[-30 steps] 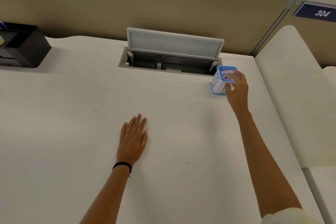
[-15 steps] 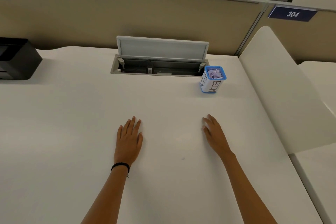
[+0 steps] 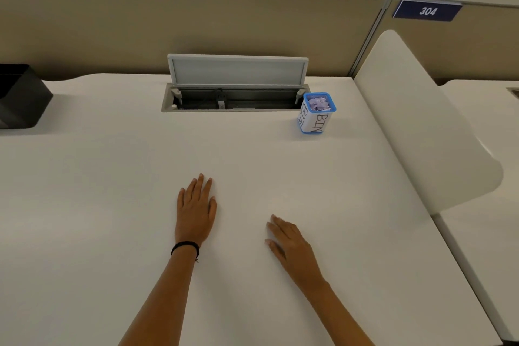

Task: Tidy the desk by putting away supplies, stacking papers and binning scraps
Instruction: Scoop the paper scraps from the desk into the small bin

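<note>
Head view: bin [image 3: 316,120] upright, opening upward; left hand [image 3: 195,212] and right hand [image 3: 293,248] flat, grips apart.

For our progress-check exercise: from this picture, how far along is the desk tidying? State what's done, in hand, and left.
Done: crumpled scraps sit in the bin. In hand: nothing; the left hand and right hand are open and empty. Left: no loose papers or supplies show, though the black box at the left edge is cut off.
</note>
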The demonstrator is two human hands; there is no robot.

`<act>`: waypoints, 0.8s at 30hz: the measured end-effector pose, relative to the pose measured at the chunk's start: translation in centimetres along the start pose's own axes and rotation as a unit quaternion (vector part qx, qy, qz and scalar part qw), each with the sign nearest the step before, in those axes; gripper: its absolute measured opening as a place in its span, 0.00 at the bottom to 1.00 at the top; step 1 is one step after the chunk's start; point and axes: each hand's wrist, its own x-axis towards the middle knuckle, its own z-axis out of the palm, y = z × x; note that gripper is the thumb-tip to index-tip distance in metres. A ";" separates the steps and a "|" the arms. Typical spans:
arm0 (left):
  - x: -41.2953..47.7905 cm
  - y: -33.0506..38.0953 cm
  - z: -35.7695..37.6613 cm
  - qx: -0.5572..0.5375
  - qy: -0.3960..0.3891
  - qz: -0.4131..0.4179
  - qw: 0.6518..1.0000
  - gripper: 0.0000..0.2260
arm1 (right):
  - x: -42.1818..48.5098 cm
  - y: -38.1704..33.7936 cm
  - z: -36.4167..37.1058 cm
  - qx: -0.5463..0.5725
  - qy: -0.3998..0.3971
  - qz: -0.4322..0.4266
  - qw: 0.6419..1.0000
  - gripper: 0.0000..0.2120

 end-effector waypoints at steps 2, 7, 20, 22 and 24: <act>0.0 0.0 0.0 -0.001 -0.002 0.001 1.000 0.27 | -0.4 0.1 -0.1 -0.012 0.001 -0.040 0.999 0.13; 0.0 0.0 0.1 -0.005 -0.007 0.001 1.000 0.28 | -0.3 0.3 -0.9 -0.027 -0.015 -0.062 0.998 0.17; -0.1 0.0 -0.1 0.000 0.000 0.006 1.000 0.28 | 4.1 2.1 -1.7 -0.068 -0.072 -0.015 0.995 0.09; 0.0 0.0 0.0 -0.001 0.003 0.007 1.000 0.27 | 5.4 4.2 -3.0 -0.002 -0.031 0.042 0.999 0.06; 0.0 0.0 0.0 -0.005 0.005 0.007 1.000 0.27 | 6.5 6.4 -4.5 0.061 0.026 0.120 0.991 0.06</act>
